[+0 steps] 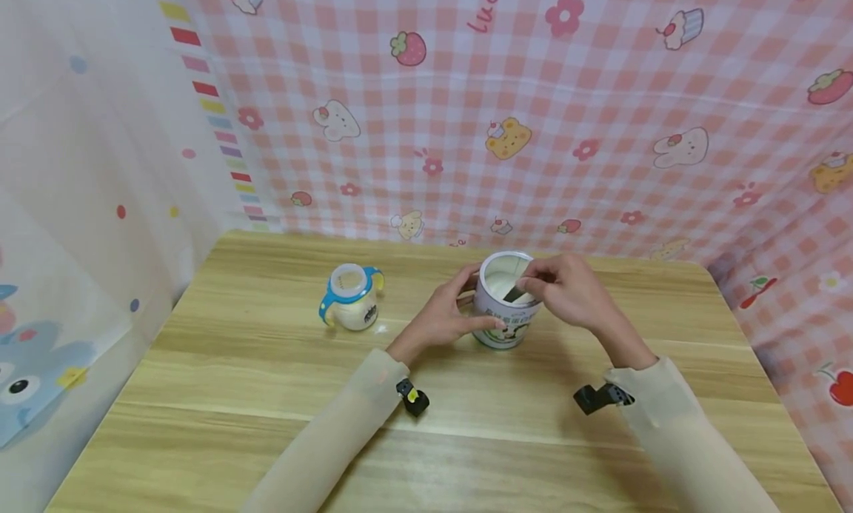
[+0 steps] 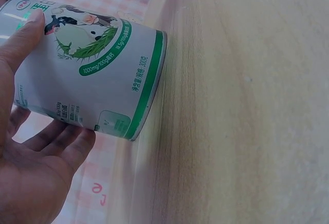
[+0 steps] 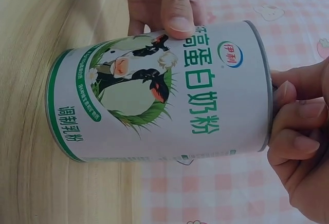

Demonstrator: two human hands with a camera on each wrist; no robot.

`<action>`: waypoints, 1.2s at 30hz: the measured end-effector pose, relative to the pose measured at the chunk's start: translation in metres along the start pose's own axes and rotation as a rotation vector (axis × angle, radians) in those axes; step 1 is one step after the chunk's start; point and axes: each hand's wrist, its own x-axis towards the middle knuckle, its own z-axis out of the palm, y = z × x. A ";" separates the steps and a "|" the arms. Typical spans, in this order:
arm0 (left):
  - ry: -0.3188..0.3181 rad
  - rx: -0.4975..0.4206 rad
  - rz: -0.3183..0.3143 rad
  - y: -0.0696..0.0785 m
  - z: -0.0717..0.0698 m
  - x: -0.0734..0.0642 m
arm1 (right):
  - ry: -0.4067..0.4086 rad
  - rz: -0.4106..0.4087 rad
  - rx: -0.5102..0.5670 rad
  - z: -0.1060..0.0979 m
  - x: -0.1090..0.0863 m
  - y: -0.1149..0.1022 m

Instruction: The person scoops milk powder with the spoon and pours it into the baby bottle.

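Note:
A milk powder tin [image 1: 496, 337], white with green bands and a cow picture, stands uncovered on the table with pale powder [image 1: 500, 282] inside. My left hand [image 1: 441, 317] grips its side, thumb across the label and fingers round the back, as the left wrist view also shows. Over the tin's rim, my right hand [image 1: 569, 289] pinches a dark flat utensil [image 1: 514, 294] that slants into the opening. Its lower end is hidden inside the tin. In the right wrist view the curled fingers [image 3: 295, 144] sit right at the rim.
To the left of the tin stands a small baby cup [image 1: 360, 315] with blue-and-yellow handles and a pale round top. The wooden table [image 1: 220, 394] ends at a pink checked curtain [image 1: 453, 121] behind, with more cloth on both sides.

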 end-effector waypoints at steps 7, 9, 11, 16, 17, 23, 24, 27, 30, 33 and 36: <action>0.001 0.007 -0.007 0.001 0.000 0.000 | 0.069 0.106 0.106 -0.005 -0.004 0.007; 0.002 0.011 -0.011 0.002 0.000 -0.001 | 0.073 0.152 0.140 -0.006 -0.005 0.009; 0.001 0.012 -0.013 0.003 0.000 -0.001 | 0.071 0.200 0.196 -0.006 -0.006 0.011; -0.002 -0.002 -0.018 0.002 0.001 0.000 | 0.070 0.315 0.376 -0.007 -0.010 0.015; -0.002 -0.005 -0.019 0.001 0.001 0.000 | 0.071 0.331 0.405 -0.007 -0.011 0.016; 0.004 0.003 -0.017 0.000 0.002 -0.001 | 0.088 0.400 0.542 -0.005 -0.015 0.018; 0.006 0.007 -0.017 0.000 0.002 -0.001 | 0.094 0.409 0.561 -0.005 -0.015 0.018; 0.011 0.009 -0.020 0.000 0.002 -0.001 | 0.117 0.428 0.621 -0.003 -0.015 0.020; 0.011 0.008 -0.028 0.001 0.002 -0.002 | 0.138 0.437 0.680 -0.002 -0.015 0.023; 0.010 0.001 -0.033 0.002 0.002 -0.002 | 0.156 0.439 0.747 -0.002 -0.016 0.026; 0.010 -0.001 -0.030 0.002 0.002 -0.003 | 0.175 0.443 0.828 -0.001 -0.017 0.028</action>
